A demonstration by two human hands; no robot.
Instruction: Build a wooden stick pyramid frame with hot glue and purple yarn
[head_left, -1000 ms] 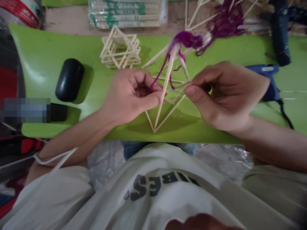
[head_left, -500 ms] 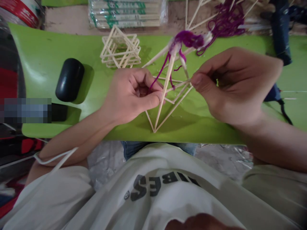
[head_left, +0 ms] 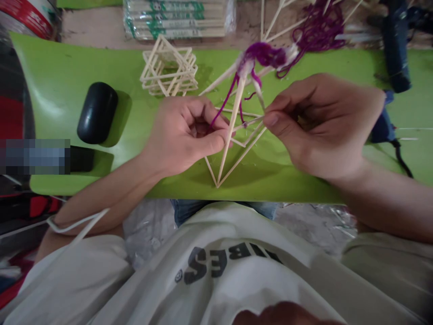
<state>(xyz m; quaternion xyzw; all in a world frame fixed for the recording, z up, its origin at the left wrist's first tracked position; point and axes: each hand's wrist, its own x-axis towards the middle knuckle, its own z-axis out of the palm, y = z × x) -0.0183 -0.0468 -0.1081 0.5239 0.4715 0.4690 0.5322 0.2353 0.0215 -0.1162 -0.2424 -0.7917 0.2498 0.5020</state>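
In front of me on the green tabletop stands a pointed frame of thin wooden sticks [head_left: 233,106], bound at the top with purple yarn [head_left: 265,53] and whitish glue. My left hand [head_left: 191,135] is closed at the frame's left side, thumb and forefinger pinching a thin stick [head_left: 253,121] inside it. A purple strand runs down into these fingers, and another hangs to a small knot by that stick. Opposite, my right hand [head_left: 318,126] pinches the stick's far end beside the frame's right corner. The fingertips partly hide both ends.
A second stick structure [head_left: 169,67] sits behind my left hand. Further left lie a black computer mouse [head_left: 97,113] and a dark object with a blurred part. Packaged chopsticks [head_left: 179,19], a purple yarn heap [head_left: 318,29] and a dark blue glue gun [head_left: 395,49] are along the back.
My right hand has shifted slightly left and tilted, its fingertips closer to the frame's right corner. My left hand and the frame stay nearly in place.
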